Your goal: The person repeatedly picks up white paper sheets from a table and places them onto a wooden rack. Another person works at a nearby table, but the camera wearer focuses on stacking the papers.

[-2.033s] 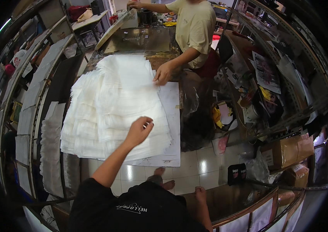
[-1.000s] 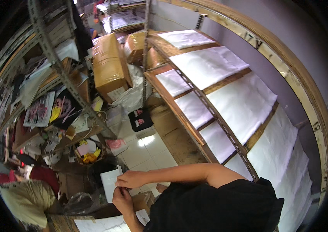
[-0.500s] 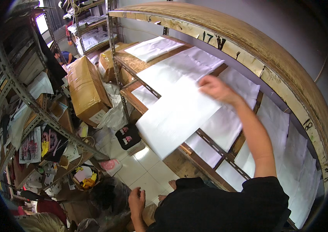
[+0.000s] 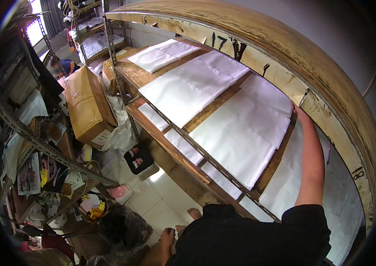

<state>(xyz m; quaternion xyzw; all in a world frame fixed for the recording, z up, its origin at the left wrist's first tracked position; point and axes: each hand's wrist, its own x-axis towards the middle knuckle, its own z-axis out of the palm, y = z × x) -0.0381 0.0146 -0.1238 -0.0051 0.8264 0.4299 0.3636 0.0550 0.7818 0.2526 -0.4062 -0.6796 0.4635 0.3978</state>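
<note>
My right arm stretches across the shelf, and my right hand (image 4: 298, 113) is at the far end of a flat white sheet (image 4: 236, 133), beneath the upper board. Its fingers are small and partly hidden there, so their grip is unclear. The sheet lies flat on the wooden shelf (image 4: 196, 116). To its left lies another white sheet (image 4: 188, 88), and a smaller white sheet (image 4: 157, 55) sits farther left. More white sheets (image 4: 329, 195) overlap on the right, beside my forearm. My left hand (image 4: 168, 236) hangs low near my body, fingers curled in, with nothing visible in it.
A curved wooden board (image 4: 259, 26) overhangs the shelf's far side. The metal shelf rail (image 4: 183, 133) runs along the near edge, above a lower shelf with more sheets. A taped cardboard box (image 4: 88, 106) and a cluttered rack (image 4: 50, 146) stand left. One person (image 4: 66, 66) is in the background.
The white sheet that my right hand held in the air now lies flat on the shelf. My right hand has moved right and to the shelf's far side. My left hand has dropped slightly.
</note>
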